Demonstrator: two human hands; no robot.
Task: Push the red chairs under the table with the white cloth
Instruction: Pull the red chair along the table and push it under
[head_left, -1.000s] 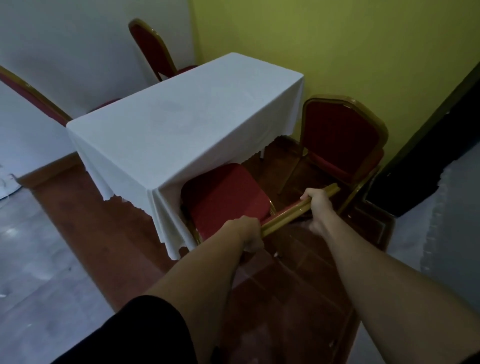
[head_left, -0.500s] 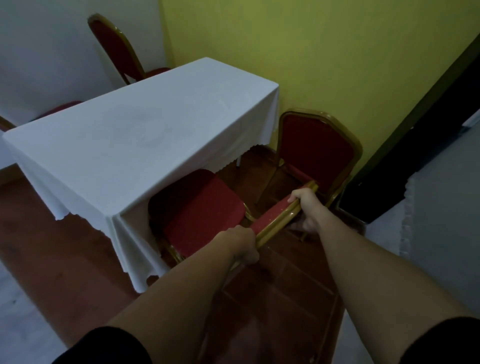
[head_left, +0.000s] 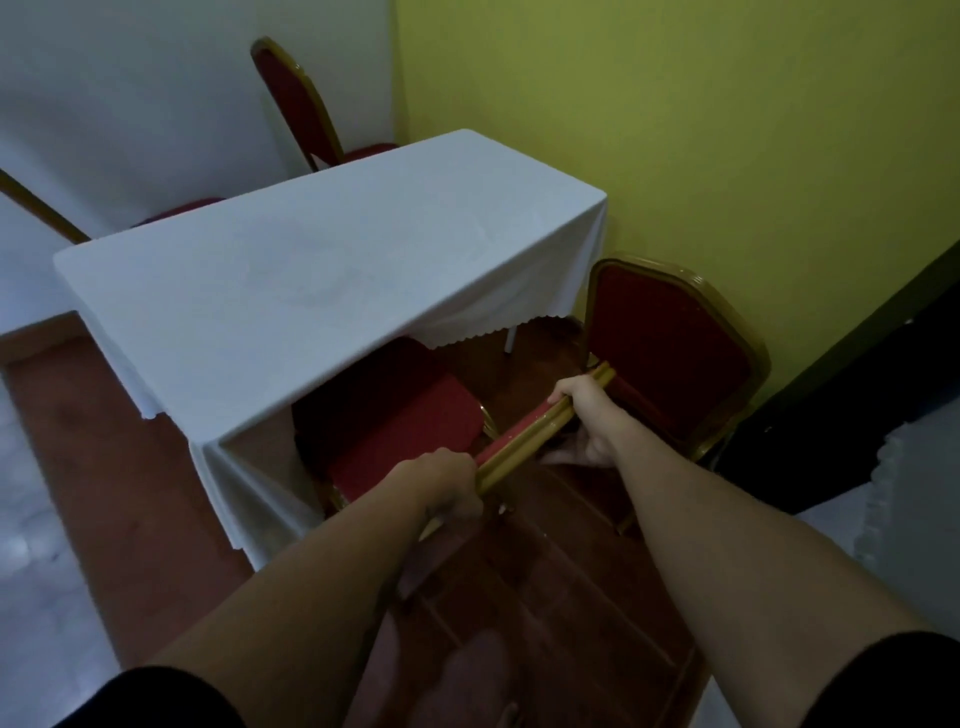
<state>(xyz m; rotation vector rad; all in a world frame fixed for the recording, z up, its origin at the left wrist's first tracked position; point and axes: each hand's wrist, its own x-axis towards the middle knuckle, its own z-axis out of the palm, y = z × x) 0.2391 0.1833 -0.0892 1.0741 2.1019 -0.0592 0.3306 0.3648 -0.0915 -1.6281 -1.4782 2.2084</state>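
Room: corner where a white wall meets a yellow wall (head_left: 701, 130); reddish wood floor (head_left: 130, 467) around the table (head_left: 311, 270) with the white cloth.
Near chair: near chair (head_left: 395, 426) has its seat partly under the cloth edge, gold top rail (head_left: 524, 441) toward me.
Grip: I have my left hand (head_left: 447, 488) and right hand (head_left: 582, 415) each wrapped around that rail.
Done: I judge this chair about half in.
Left: right chair (head_left: 670, 353) stands clear of the table beside the yellow wall; far chair (head_left: 296, 104) and another at the left edge look not pushed in.
Hidden: chair legs and table legs mostly covered by cloth; left-edge chair cut off; dim light blurs detail.
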